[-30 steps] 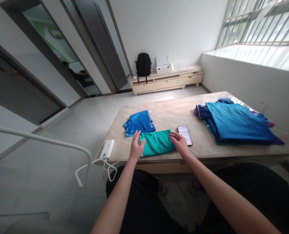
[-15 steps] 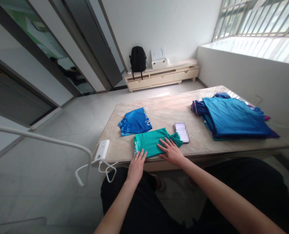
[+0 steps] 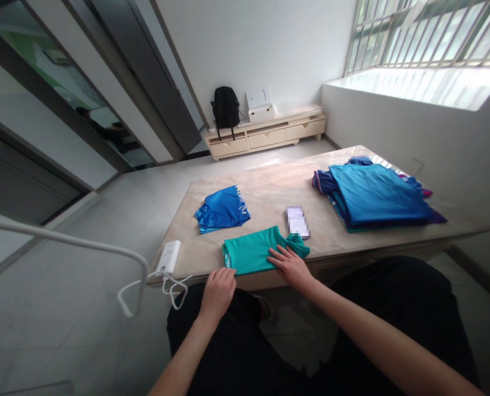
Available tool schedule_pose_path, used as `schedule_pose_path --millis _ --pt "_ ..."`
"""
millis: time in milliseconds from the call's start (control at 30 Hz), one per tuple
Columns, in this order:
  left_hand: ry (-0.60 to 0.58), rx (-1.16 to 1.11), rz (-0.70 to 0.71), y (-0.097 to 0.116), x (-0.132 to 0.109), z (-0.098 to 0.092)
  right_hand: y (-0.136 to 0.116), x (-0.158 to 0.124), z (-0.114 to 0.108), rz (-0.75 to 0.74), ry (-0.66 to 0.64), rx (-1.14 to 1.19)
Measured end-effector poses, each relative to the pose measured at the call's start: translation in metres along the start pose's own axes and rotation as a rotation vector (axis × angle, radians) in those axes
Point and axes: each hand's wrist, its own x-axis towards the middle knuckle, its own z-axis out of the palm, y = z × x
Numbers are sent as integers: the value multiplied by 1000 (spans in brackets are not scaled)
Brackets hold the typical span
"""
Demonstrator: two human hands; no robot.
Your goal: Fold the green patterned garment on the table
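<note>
A folded green shirt (image 3: 251,250) lies along the near edge of the table, a narrow strip of white print showing at its left end. My left hand (image 3: 219,291) is closed, its curled fingers gripping the shirt's near left corner. Flat on the right part of the shirt rests my right hand (image 3: 290,265), fingers spread. Bunched green cloth sticks out past that hand's fingertips, touching the lower end of a phone (image 3: 298,221) with a blurred screen. Behind the green shirt is a folded blue garment (image 3: 224,208) with white print on its right edge.
A stack of blue and purple clothes (image 3: 379,195) occupies the right side of the table (image 3: 265,187). At the left corner sit a white power bank (image 3: 169,256) and its cable, close to a white bent tube (image 3: 83,242). A backpack (image 3: 226,107) stands on the far cabinet (image 3: 270,137).
My left hand has gone from lying flat on the shirt's left end to gripping its near corner. Less of the printed lettering shows. My right hand stays flat on the cloth.
</note>
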Motion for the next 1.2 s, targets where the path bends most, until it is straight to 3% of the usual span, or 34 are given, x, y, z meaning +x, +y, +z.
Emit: schedule_pose_path --millis 167,400,500,600,767,867,1067,1200 --pt "157 -29 -9 17 -8 -18 -18 -16 -40 27 27 30" --pt "315 -263 18 60 -4 -79 -40 -72 -144 74 13 103" --pt "336 -387 41 77 8 -103 -38 -95 -185 196 -87 322" --pt "262 -513 109 94 21 -117 -30 -113 -208 317 -236 536" --pt "169 -695 221 124 37 -126 -13 -134 -213 398 -330 613" --pt "105 -697 412 142 42 -134 -15 -137 -217 349 -350 577" --pt "-62 -521 678 168 43 -158 -71 -111 -215 32 -268 762" --pt "-158 -527 701 170 38 -168 -105 -93 -186 49 -308 1041"
